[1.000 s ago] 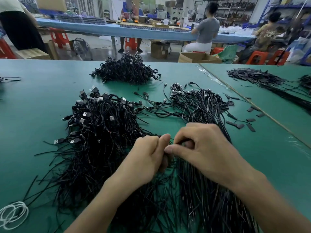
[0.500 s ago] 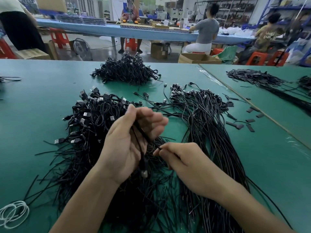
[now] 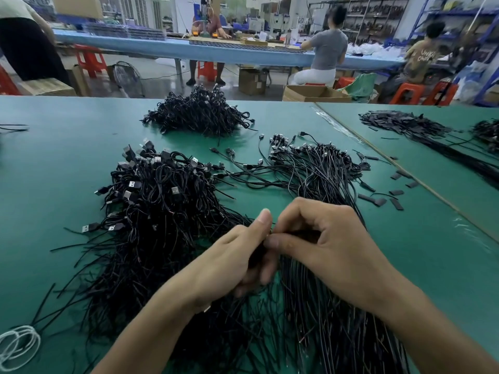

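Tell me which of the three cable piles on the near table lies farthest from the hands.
The far pile, a compact heap by the far edge. The left pile and right pile reach the left hand and right hand.

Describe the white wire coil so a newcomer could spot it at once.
Start at the wide green table. Go to its near left part, left of the large tangled heap of black USB cables. There lies a small coil of thin white wire: the only white thing among all-black cabling.

Matt, probably plastic-sheathed cables [image 3: 162,201]
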`<state>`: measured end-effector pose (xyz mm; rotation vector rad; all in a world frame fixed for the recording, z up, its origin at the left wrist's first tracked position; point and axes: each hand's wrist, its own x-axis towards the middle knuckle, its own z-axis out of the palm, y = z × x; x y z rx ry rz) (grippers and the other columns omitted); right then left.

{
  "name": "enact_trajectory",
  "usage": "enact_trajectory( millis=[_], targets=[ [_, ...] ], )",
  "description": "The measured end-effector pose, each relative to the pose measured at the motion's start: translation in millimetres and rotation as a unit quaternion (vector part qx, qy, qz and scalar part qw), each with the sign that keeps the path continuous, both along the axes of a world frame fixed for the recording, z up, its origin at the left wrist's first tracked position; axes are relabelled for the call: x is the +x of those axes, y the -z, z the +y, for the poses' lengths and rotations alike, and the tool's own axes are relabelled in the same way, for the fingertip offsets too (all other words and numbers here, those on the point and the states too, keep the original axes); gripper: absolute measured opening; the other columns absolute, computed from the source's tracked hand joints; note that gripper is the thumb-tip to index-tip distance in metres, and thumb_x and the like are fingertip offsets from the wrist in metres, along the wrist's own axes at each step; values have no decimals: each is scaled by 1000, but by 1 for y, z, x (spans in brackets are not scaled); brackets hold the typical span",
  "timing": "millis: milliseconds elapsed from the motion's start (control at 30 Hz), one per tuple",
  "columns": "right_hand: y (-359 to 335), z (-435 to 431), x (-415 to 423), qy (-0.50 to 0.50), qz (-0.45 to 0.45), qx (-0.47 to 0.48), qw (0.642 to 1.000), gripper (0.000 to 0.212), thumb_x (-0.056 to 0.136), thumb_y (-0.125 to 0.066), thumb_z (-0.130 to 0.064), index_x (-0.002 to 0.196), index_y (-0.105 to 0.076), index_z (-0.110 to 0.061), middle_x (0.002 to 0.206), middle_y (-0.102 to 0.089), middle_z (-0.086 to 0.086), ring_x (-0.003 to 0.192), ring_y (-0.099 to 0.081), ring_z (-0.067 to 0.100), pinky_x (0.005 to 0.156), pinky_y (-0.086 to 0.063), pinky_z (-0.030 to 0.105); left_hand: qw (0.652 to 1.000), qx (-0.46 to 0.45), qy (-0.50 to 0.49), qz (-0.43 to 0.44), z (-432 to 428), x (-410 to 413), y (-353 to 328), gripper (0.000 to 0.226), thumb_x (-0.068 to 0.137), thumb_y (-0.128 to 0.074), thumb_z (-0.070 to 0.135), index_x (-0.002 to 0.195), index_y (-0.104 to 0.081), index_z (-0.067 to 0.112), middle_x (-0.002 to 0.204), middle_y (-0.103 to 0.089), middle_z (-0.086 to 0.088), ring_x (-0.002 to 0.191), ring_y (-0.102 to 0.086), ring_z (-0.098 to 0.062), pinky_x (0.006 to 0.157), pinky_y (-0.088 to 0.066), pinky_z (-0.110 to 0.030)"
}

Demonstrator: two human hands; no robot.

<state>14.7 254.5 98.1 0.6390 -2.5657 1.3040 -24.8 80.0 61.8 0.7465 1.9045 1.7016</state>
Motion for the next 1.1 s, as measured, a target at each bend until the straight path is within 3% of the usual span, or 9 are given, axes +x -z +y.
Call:
enact_trajectory(
  millis=[133, 267, 400, 533, 667, 800, 867, 1000, 1100],
  targets=[
    [0, 3, -4, -49, -73, -74, 993, 11, 87, -74, -26, 84, -64, -22, 88, -72, 0, 82, -68, 17, 76, -55, 35, 993, 34, 76, -78, -8, 2, -5, 63, 96, -32, 66, 54, -39, 19, 43, -29, 4, 35, -28, -10, 37, -28, -16],
    [-1, 6, -4, -69, -101, -89, 988, 12, 89, -71, -22, 82, -62, -23, 82, -71, -1, 78, -67, 14, 73, -54, 28, 987, 59, 99, -111, -10, 2, -6, 57, 99, -37, 58, 54, -39, 23, 45, -49, 0, 40, -53, -13, 37, -37, -17],
    [1, 8, -5, -19, -64, -37, 997, 13, 91, -69, -19, 80, -61, -22, 80, -71, -1, 78, -69, 16, 74, -56, 35, 994, 62, 24, -92, 0, 4, -5, 61, 99, -41, 55, 48, -42, 23, 48, -54, -5, 44, -57, -17, 40, -42, -18],
    [1, 0, -6, 28, -7, 23, 999, 17, 92, -69, -18, 79, -59, -25, 73, -67, -6, 69, -64, 13, 65, -51, 28, 991, 68, -97, -58, 8, 1, 0, 56, 89, -48, 54, 44, -38, 21, 44, -46, -2, 41, -49, -16, 40, -34, -19],
    [-4, -6, -7, 19, 7, 45, 999, 16, 92, -69, -19, 85, -56, -27, 79, -66, -11, 78, -63, 11, 67, -46, 17, 986, 100, -105, -87, 4, -1, 1, 63, 95, -51, 57, 44, -35, 23, 42, -37, 3, 37, -39, -13, 37, -25, -17],
    [-5, -6, -8, 19, 18, 43, 999, 18, 93, -68, -15, 83, -56, -23, 74, -66, -9, 71, -62, 11, 65, -48, 22, 985, 95, -104, -101, 4, -1, -2, 59, 88, -53, 57, 44, -35, 22, 43, -38, 2, 38, -40, -14, 38, -25, -17],
    [-5, -8, -9, 18, 16, 34, 999, 16, 93, -68, -13, 83, -57, -21, 75, -70, -9, 74, -66, 10, 68, -51, 27, 982, 107, -132, -87, 6, -1, -1, 54, 86, -55, 50, 45, -39, 20, 45, -42, -1, 41, -43, -14, 39, -29, -19],
    [-3, -15, -9, 36, 62, 39, 997, 14, 90, -71, -11, 84, -60, -17, 70, -62, -14, 68, -60, 0, 60, -40, 9, 962, 154, -188, -120, 9, -6, -2, 38, 86, -62, 35, 74, -56, -1, 64, -49, -4, 53, -49, -12, 48, -43, -21],
    [0, -19, -12, 41, 92, 32, 994, 11, 89, -71, -10, 86, -62, -14, 76, -63, -10, 71, -60, 4, 61, -42, 12, 957, 158, -129, -205, 11, -7, -3, 35, 99, -46, 34, 83, -70, 14, 81, -67, -7, 66, -65, -16, 65, -57, -39]
  ],
)
